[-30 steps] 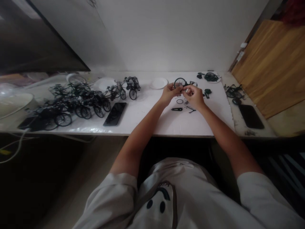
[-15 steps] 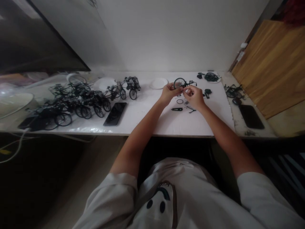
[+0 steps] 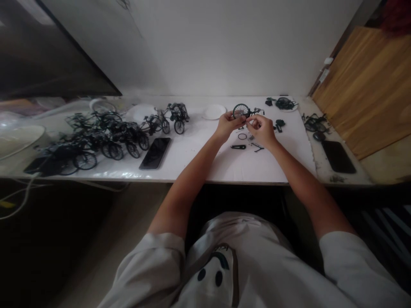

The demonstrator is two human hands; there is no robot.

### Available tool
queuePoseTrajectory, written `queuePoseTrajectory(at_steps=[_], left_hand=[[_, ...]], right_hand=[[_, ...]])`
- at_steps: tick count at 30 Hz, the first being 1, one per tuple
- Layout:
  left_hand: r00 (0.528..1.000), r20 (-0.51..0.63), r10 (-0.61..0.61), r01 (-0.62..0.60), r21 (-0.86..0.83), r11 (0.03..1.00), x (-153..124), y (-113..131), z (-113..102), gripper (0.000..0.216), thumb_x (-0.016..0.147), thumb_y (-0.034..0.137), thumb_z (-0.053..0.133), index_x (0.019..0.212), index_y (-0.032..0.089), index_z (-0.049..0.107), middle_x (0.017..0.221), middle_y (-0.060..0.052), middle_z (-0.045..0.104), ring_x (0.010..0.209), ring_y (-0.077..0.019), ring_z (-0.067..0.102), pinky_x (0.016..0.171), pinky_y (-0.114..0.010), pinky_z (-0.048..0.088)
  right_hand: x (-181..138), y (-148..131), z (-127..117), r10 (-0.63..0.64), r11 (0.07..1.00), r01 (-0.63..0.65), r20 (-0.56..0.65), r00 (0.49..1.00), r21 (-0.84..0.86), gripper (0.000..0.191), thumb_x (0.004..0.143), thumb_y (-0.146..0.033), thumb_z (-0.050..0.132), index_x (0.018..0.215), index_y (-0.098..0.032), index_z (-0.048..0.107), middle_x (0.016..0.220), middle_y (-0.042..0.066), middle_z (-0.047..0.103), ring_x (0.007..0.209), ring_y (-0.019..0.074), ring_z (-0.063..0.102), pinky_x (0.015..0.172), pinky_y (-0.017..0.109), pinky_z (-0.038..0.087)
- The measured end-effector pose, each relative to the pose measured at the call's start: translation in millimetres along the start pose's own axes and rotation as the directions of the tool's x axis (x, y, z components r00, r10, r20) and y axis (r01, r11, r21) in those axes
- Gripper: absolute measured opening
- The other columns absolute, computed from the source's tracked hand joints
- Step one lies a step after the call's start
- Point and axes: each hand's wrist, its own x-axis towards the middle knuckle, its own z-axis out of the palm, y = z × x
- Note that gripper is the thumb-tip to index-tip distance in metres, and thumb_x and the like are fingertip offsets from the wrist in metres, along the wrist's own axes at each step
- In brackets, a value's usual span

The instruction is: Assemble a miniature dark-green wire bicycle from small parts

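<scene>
Fingers (L) hold mini bike; shirt txt "Ki…"

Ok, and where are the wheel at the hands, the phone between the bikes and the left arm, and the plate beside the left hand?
Wheel [image 3: 240,111]: head view, on the spokes near its middle.
Phone [image 3: 155,153]: head view, middle of the screen.
Plate [image 3: 213,112]: head view, white middle.

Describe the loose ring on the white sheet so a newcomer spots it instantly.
Start at the white sheet and find the left hand, holding a model bicycle. The thin dark ring lies between that hand and a long dark piece nearer the person. Unlike that piece, it is a hollow circle.
</scene>
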Motion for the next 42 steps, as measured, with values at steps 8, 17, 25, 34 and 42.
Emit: queuePoseTrajectory(at_steps=[8, 17, 25, 34, 42], left_hand=[[1.0, -0.019, 0.009, -0.009, -0.023, 1.0, 4.3, -4.5, -4.2, 0.055, 0.067, 0.032, 0.101, 0.111, 0.016, 0.073, 0.104, -0.007, 0.084, 0.094, -0.0177, 0.08, 0.101, -0.039, 0.064], [1.0, -0.03, 0.005, -0.004, 0.007, 1.0, 4.2, -5.1, -2.8, 0.05, 0.069, 0.028, 0.098, 0.111, 0.017, 0.073, 0.1, -0.006, 0.084, 0.089, -0.0168, 0.08, 0.097, -0.037, 0.064], [0.999, 0.002, 0.041, -0.041, -0.007, 0.999, 3.9, -6.2, -5.4, 0.049, 0.068, 0.029, 0.098, 0.109, 0.016, 0.074, 0.096, -0.005, 0.083, 0.086, -0.0171, 0.079, 0.096, -0.038, 0.065], [1.0, 0.003, 0.021, -0.021, 0.033, 0.999, 3.9, -5.4, -5.4, 0.048, 0.069, 0.031, 0.099, 0.108, 0.016, 0.075, 0.099, -0.006, 0.083, 0.089, -0.0171, 0.079, 0.099, -0.038, 0.064], [1.0, -0.02, 0.006, -0.005, 0.013, 1.0, 1.2, -1.3, -1.9, 0.047, 0.067, 0.027, 0.099, 0.106, 0.016, 0.075, 0.096, -0.005, 0.083, 0.086, -0.0159, 0.078, 0.094, -0.035, 0.065]], right_hand=[[0.5, 0.2, 0.2, 0.008, 1.0, -0.008, 0.016, 1.0, -0.012, 0.014, 0.09, -0.035, 0.074, 0.096, -0.022, 0.077, 0.064, -0.003, 0.059, 0.06, 0.0151, 0.05, 0.066, 0.032, 0.045], [-0.1, -0.8, -0.6, -0.008, 1.0, 0.008, 0.03, 1.0, 0.001, 0.014, 0.089, -0.035, 0.075, 0.094, -0.022, 0.077, 0.063, -0.004, 0.058, 0.059, 0.0152, 0.051, 0.066, 0.033, 0.045], [0.1, -5.9, -1.1, 0.025, 1.0, -0.025, 0.058, 0.998, -0.005, 0.017, 0.088, -0.038, 0.075, 0.093, -0.022, 0.077, 0.063, -0.003, 0.059, 0.058, 0.0144, 0.05, 0.063, 0.032, 0.043], [0.2, -5.9, -0.9, 0.038, 0.999, -0.036, 0.078, 0.996, -0.025, 0.022, 0.089, -0.044, 0.077, 0.093, -0.023, 0.075, 0.063, -0.004, 0.058, 0.058, 0.0144, 0.049, 0.064, 0.032, 0.043], [-0.4, -5.3, -0.8, 0.023, 1.0, -0.022, 0.083, 0.996, -0.01, 0.018, 0.09, -0.039, 0.073, 0.094, -0.022, 0.076, 0.062, -0.004, 0.057, 0.058, 0.014, 0.047, 0.064, 0.032, 0.042]])
